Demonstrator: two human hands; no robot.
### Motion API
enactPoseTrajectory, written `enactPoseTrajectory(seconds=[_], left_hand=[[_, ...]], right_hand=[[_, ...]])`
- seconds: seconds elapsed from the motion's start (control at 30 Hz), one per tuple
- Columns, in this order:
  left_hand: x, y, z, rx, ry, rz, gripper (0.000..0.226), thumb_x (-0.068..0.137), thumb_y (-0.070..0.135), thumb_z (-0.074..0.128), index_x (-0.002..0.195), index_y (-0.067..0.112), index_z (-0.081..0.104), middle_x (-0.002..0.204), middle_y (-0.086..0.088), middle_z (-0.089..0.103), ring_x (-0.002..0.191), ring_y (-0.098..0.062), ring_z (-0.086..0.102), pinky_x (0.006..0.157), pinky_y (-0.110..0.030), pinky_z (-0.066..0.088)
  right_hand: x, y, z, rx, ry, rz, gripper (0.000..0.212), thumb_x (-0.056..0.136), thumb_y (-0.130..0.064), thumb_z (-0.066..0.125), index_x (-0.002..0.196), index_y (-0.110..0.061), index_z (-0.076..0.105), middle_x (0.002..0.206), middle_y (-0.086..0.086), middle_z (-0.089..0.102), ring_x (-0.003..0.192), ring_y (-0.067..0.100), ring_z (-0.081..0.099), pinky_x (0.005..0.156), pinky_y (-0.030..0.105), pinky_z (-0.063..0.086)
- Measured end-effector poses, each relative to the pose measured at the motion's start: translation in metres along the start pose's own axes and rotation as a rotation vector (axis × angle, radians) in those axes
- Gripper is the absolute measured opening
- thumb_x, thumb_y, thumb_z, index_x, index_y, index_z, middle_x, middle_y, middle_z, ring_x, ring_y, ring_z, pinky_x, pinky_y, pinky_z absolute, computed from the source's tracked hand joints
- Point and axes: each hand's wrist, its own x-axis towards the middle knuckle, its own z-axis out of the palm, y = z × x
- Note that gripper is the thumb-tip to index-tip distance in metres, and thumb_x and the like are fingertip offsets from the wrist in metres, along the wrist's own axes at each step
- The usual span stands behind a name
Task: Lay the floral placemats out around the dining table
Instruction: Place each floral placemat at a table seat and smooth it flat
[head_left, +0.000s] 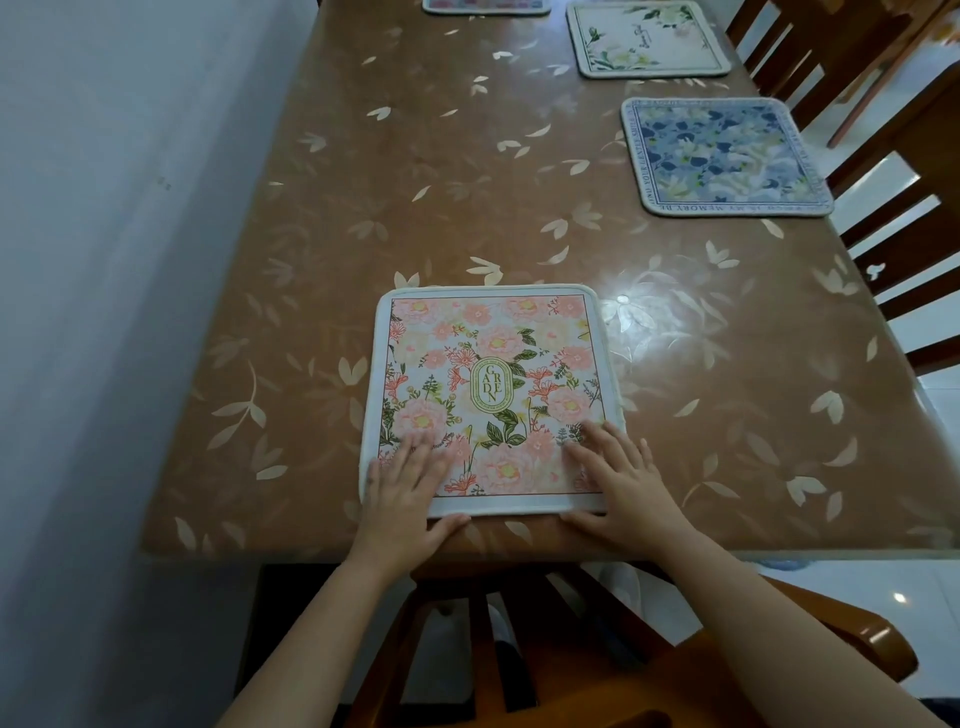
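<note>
Four placemats on table (467, 182), both hands flat, open, pressing pink placemat (493, 374)

1. There is one view only, from a wide-angle camera on the person's head.
2. It looks forward and steeply down along the counter (467, 156) from its near short end.
3. The near edge sits close below the lens; the far end runs out at the top.
4. Straight lines bow toward the frame edges.
</note>
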Motion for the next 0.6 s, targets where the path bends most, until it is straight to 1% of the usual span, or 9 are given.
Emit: enactPoseTrajectory(seconds=[0.03,0.07,0.1,0.13,0.23,0.33,0.4,0.47,0.6], left_hand=[[0.002,0.002,0.002,0.049,-0.009,0.006,0.079,0.08,0.072,0.025,0.14,0.032,-0.005,0.148,0.002,-0.019,0.136,-0.016,-0.023,0.107,-0.045,-0.016],[0.005,0.004,0.004,0.081,-0.012,0.007,0.08,0.077,0.076,0.014,0.138,0.033,-0.011,0.148,0.002,-0.022,0.135,-0.015,-0.026,0.105,-0.044,-0.02],[0.008,0.007,0.006,0.1,-0.013,0.001,0.08,0.074,0.078,0.005,0.137,0.034,-0.015,0.147,0.002,-0.025,0.134,-0.014,-0.028,0.103,-0.044,-0.023],[0.011,0.01,0.007,0.113,-0.01,-0.009,0.079,0.073,0.077,-0.001,0.137,0.034,-0.018,0.147,0.002,-0.026,0.133,-0.015,-0.03,0.102,-0.045,-0.025],[0.028,0.018,0.011,0.117,0.017,-0.06,0.069,0.077,0.072,-0.002,0.134,0.039,-0.023,0.146,0.005,-0.029,0.134,-0.019,-0.029,0.102,-0.049,-0.022],[0.049,0.021,0.01,0.111,0.044,-0.077,0.062,0.081,0.065,0.0,0.134,0.042,-0.022,0.147,0.006,-0.029,0.133,-0.019,-0.031,0.105,-0.053,-0.015],[0.064,0.019,0.007,0.103,0.062,-0.082,0.061,0.083,0.063,0.001,0.136,0.042,-0.019,0.149,0.006,-0.025,0.134,-0.018,-0.03,0.105,-0.055,-0.012],[0.081,0.016,0.004,0.094,0.07,-0.094,0.059,0.085,0.062,0.003,0.137,0.042,-0.016,0.15,0.006,-0.022,0.135,-0.017,-0.028,0.103,-0.056,-0.015],[0.121,0.007,-0.003,0.101,0.097,-0.129,0.057,0.085,0.06,0.001,0.135,0.044,-0.019,0.149,0.007,-0.024,0.134,-0.016,-0.028,0.103,-0.055,-0.015]], right_hand=[[0.001,-0.002,0.005,-0.041,-0.016,0.004,0.086,0.075,-0.065,0.051,0.141,-0.037,0.004,0.154,-0.003,-0.008,0.139,0.02,-0.019,0.109,0.048,-0.012],[0.003,-0.006,0.009,-0.079,-0.024,0.007,0.087,0.075,-0.07,0.043,0.139,-0.041,-0.009,0.152,-0.004,-0.018,0.135,0.021,-0.028,0.106,0.049,-0.017],[0.006,-0.009,0.012,-0.115,-0.025,0.007,0.088,0.074,-0.075,0.035,0.135,-0.043,-0.018,0.149,-0.003,-0.026,0.132,0.023,-0.033,0.104,0.05,-0.02],[0.009,-0.013,0.014,-0.145,-0.025,0.001,0.088,0.071,-0.08,0.028,0.133,-0.043,-0.024,0.147,-0.002,-0.03,0.131,0.025,-0.036,0.103,0.052,-0.021],[0.025,-0.023,0.015,-0.183,-0.006,-0.04,0.09,0.064,-0.086,0.015,0.133,-0.041,-0.023,0.145,-0.002,-0.032,0.131,0.028,-0.035,0.103,0.054,-0.022],[0.046,-0.029,0.014,-0.19,0.017,-0.072,0.084,0.069,-0.081,0.01,0.136,-0.039,-0.018,0.148,-0.002,-0.027,0.134,0.028,-0.03,0.102,0.056,-0.022],[0.062,-0.029,0.011,-0.2,0.037,-0.077,0.081,0.071,-0.079,0.009,0.138,-0.039,-0.016,0.151,-0.002,-0.022,0.135,0.026,-0.029,0.103,0.057,-0.02],[0.08,-0.025,0.007,-0.2,0.063,-0.074,0.08,0.072,-0.078,0.01,0.138,-0.04,-0.014,0.152,-0.003,-0.019,0.136,0.024,-0.027,0.104,0.058,-0.016],[0.123,-0.016,-0.006,-0.156,0.102,-0.07,0.079,0.073,-0.079,0.014,0.136,-0.042,-0.014,0.151,-0.007,-0.015,0.137,0.022,-0.023,0.106,0.058,-0.012]])
